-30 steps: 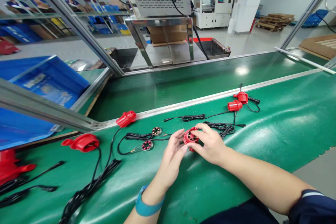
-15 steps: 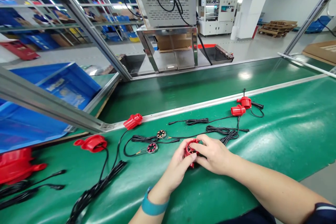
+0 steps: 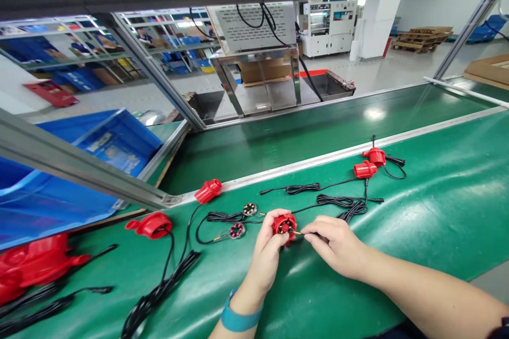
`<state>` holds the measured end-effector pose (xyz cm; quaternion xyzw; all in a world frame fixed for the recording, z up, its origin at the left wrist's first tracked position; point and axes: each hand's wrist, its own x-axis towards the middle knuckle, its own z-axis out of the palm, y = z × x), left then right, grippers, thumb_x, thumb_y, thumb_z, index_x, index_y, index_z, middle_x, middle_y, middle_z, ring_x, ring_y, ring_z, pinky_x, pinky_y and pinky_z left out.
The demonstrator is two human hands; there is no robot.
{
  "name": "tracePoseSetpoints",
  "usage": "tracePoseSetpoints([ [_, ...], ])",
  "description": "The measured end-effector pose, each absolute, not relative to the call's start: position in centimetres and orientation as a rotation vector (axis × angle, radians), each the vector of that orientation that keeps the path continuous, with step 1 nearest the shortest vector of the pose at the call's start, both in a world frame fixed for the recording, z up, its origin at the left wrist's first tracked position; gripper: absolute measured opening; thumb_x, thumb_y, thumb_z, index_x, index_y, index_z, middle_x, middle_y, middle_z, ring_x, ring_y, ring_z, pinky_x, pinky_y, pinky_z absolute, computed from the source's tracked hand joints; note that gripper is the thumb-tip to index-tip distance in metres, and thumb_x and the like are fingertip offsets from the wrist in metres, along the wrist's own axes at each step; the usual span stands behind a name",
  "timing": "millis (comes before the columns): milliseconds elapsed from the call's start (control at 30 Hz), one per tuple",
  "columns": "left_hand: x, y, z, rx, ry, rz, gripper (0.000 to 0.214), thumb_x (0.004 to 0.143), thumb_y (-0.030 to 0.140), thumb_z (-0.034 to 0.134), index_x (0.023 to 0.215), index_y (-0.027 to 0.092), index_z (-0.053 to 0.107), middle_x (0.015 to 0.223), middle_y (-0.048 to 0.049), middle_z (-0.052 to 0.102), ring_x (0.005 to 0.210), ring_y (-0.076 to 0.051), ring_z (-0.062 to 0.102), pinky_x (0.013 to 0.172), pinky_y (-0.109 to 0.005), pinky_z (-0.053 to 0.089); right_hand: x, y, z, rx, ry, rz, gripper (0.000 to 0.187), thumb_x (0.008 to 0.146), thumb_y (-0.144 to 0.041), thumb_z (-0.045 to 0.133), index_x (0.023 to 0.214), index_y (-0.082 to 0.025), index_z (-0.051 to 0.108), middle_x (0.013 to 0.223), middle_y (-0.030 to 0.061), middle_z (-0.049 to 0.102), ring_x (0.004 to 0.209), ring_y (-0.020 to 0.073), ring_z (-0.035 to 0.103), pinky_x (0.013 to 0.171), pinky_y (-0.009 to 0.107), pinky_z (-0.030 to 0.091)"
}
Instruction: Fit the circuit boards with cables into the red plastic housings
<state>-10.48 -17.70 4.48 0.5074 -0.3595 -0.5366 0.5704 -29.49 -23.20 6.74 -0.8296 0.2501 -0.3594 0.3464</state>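
Observation:
My left hand (image 3: 265, 254) is closed around a red plastic housing (image 3: 287, 218), its open face turned up toward me. A round part with dark spots sits inside the housing. On the right side, my right hand (image 3: 338, 248) pinches thin orange-yellow wires (image 3: 296, 232) where they meet a dark cable end; they reach into the housing's rim. Left of my hands lie two small round boards, one with pale dots (image 3: 249, 209) and one with pinkish dots (image 3: 236, 230). A coiled black cable (image 3: 225, 216) lies beside them.
Red housings with cables lie at the left (image 3: 153, 225), by the metal strip (image 3: 208, 191) and at the right (image 3: 365, 170). A black cable bundle (image 3: 159, 291) runs along the front left. A blue crate (image 3: 119, 143) and a slanting metal post (image 3: 79, 164) stand at the left.
My right hand has drawn away from the housing to the right and now pinches the wires. The housing's inside shows more. The whole view has tilted slightly.

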Motion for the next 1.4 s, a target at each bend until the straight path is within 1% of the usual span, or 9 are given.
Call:
tracePoseSetpoints([
  [133, -10.3, -17.8, 4.2, 1.242, -0.804, -1.180, 0.031, 0.089, 0.035, 0.062, 0.116, 0.021, 0.057, 0.118, -0.0074, 0.063, 0.090, -0.020, 0.060, 0.072, -0.031, 0.054, -29.0, -23.1, 7.4, -2.054, 0.706, -0.889, 0.012, 0.096, -0.025, 0.064, 0.094, -0.021, 0.075, 0.071, 0.0003, 0.063, 0.065, 0.0146, 0.058, 0.063, 0.027, 0.048],
  [233, -10.3, -18.0, 4.3, 1.341, -0.859, -1.058, 0.030, 0.087, 0.033, 0.065, 0.113, 0.021, 0.058, 0.111, -0.0062, 0.063, 0.088, -0.019, 0.059, 0.072, -0.030, 0.052, -28.7, -23.0, 7.1, -2.037, 0.749, -0.876, 0.014, 0.094, -0.023, 0.065, 0.084, -0.020, 0.074, 0.065, -0.0017, 0.056, 0.061, 0.0139, 0.054, 0.060, 0.027, 0.043],
  [333, -10.6, -18.1, 4.4, 1.484, -1.005, -0.878, 0.029, 0.080, 0.026, 0.066, 0.108, 0.020, 0.061, 0.099, -0.0051, 0.064, 0.087, -0.021, 0.060, 0.080, -0.033, 0.051, -28.4, -23.0, 6.4, -2.101, 0.837, -0.920, 0.014, 0.094, -0.019, 0.062, 0.084, -0.020, 0.073, 0.066, -0.0019, 0.055, 0.061, 0.0138, 0.052, 0.059, 0.027, 0.042],
  [500, -11.2, -17.4, 4.2, 1.658, -1.281, -0.468, 0.025, 0.074, 0.021, 0.065, 0.099, 0.022, 0.065, 0.101, -0.0070, 0.066, 0.097, -0.028, 0.062, 0.094, -0.040, 0.047, -27.9, -23.2, 5.4, -2.536, 0.815, -0.991, 0.026, 0.102, -0.020, 0.048, 0.087, -0.019, 0.069, 0.075, 0.0043, 0.059, 0.072, 0.0195, 0.053, 0.068, 0.033, 0.047],
  [633, -11.2, -17.1, 4.1, 1.658, -1.282, -0.623, 0.023, 0.083, 0.030, 0.061, 0.105, 0.021, 0.065, 0.103, -0.0074, 0.069, 0.091, -0.027, 0.064, 0.084, -0.038, 0.049, -27.7, -23.5, 5.3, -2.636, 0.772, -1.003, 0.029, 0.105, -0.020, 0.043, 0.088, -0.019, 0.067, 0.076, 0.0049, 0.061, 0.072, 0.0197, 0.050, 0.068, 0.033, 0.048],
  [833, -11.4, -17.1, 4.8, 1.589, -1.314, -0.684, 0.020, 0.092, 0.034, 0.053, 0.100, 0.020, 0.066, 0.099, -0.0071, 0.069, 0.090, -0.024, 0.064, 0.084, -0.037, 0.049, -27.5, -23.5, 5.9, -2.613, 0.749, -1.042, 0.023, 0.104, -0.017, 0.046, 0.091, -0.018, 0.065, 0.082, 0.0064, 0.065, 0.076, 0.0200, 0.057, 0.072, 0.033, 0.050],
  [1033, -11.5, -17.0, 4.7, 1.554, -1.370, -0.645, 0.018, 0.091, 0.025, 0.055, 0.105, 0.019, 0.064, 0.103, -0.0068, 0.067, 0.095, -0.022, 0.063, 0.086, -0.034, 0.049, -27.5, -23.1, 5.6, -2.602, 0.776, -1.062, 0.021, 0.102, -0.013, 0.048, 0.088, -0.018, 0.063, 0.083, 0.0063, 0.066, 0.080, 0.0200, 0.061, 0.074, 0.033, 0.052],
  [1233, -11.7, -17.1, 4.6, 1.496, -1.460, -0.590, 0.013, 0.094, 0.018, 0.054, 0.102, 0.019, 0.064, 0.101, -0.0056, 0.065, 0.096, -0.020, 0.061, 0.087, -0.032, 0.049, -27.2, -22.5, 5.0, -2.667, 0.824, -1.103, 0.028, 0.101, -0.011, 0.049, 0.077, -0.018, 0.061, 0.077, 0.0069, 0.065, 0.072, 0.0197, 0.059, 0.070, 0.034, 0.053],
  [1400, -11.4, -17.2, 4.7, 1.425, -1.521, -0.607, 0.019, 0.097, 0.016, 0.052, 0.108, 0.018, 0.067, 0.110, -0.0078, 0.065, 0.107, -0.020, 0.061, 0.096, -0.034, 0.048, -27.3, -22.6, 5.1, -2.713, 0.787, -1.073, 0.018, 0.101, -0.006, 0.052, 0.095, -0.012, 0.068, 0.089, 0.0103, 0.073, 0.080, 0.0208, 0.066, 0.078, 0.034, 0.057],
])
